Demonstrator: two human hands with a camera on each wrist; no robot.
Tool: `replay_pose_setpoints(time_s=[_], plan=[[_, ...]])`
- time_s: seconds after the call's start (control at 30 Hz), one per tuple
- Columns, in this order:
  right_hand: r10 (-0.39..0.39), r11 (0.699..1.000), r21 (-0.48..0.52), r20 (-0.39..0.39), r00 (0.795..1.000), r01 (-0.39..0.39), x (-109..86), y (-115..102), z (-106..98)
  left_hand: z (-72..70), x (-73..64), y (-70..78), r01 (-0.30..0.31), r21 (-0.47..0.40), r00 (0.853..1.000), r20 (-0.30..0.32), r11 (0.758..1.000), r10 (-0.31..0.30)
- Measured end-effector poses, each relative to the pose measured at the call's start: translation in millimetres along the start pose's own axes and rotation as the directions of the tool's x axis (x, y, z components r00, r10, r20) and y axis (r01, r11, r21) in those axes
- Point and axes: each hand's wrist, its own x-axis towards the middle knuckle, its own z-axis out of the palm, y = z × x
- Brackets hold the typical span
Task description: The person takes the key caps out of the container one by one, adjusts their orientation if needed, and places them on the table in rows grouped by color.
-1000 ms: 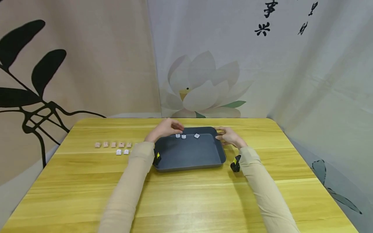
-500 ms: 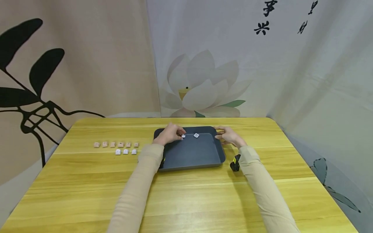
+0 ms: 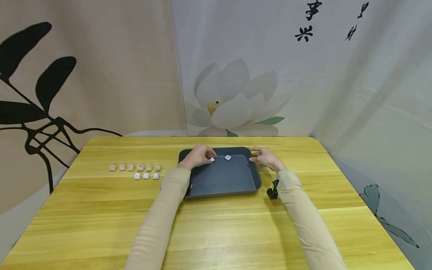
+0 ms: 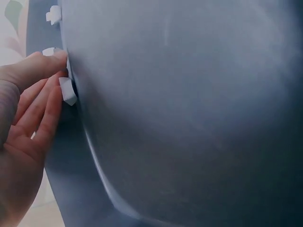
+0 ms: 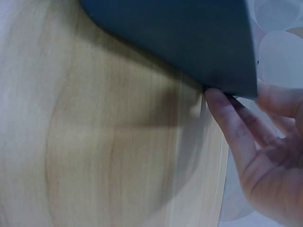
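Observation:
A dark grey tray (image 3: 222, 176) lies near the table's back edge. My left hand (image 3: 198, 156) reaches into it at the back wall, thumb and fingers bent around a small white keycap (image 3: 212, 159) in what looks like a pinch. In the left wrist view, one white keycap (image 4: 49, 51) is partly behind the thumb and another white keycap (image 4: 67, 91) lies against the fingers. A third white keycap (image 3: 228, 157) sits farther right along the wall. My right hand (image 3: 265, 158) holds the tray's back right corner, with digits on the outer side and some hidden behind it.
Left of the tray, several pinkish keycaps (image 3: 131, 168) stand in a row on the wooden table (image 3: 216, 228). Before them is a shorter row of white keycaps (image 3: 146, 176). A printed curtain (image 3: 243, 67) hangs right behind the table.
My left hand has come down and slightly right to the keycaps at the tray's back wall, uncovering the ends of the rows on the table. My right hand has stayed at the corner.

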Motion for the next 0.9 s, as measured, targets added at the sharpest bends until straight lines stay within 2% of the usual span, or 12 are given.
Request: replay_pose_setpoints(time_s=[0.37, 0.63, 0.77, 0.9], plan=[[-0.018, 1.0, -0.016, -0.003, 1.0, 0.018, -0.5, 0.2, 0.1, -5.3, 0.3, 6.5, 0.003, -0.01, 1.0, 0.011, 1.0, -0.003], [-0.018, 1.0, -0.008, -0.003, 1.0, 0.018, -0.5, 1.0, 0.9, -21.4, -5.3, 14.9, 0.028, -0.065, 0.999, 0.048, 0.997, -0.025], [-0.017, 1.0, -0.011, -0.008, 1.0, 0.017, -0.7, 0.7, 0.8, -32.3, -8.7, 17.5, -0.004, -0.073, 0.999, 0.042, 0.997, 0.007], [-0.017, 1.0, -0.012, -0.004, 1.0, 0.017, -0.2, 0.3, 1.9, -44.3, -13.9, 18.5, -0.047, -0.072, 0.999, -0.001, 0.996, 0.047]])
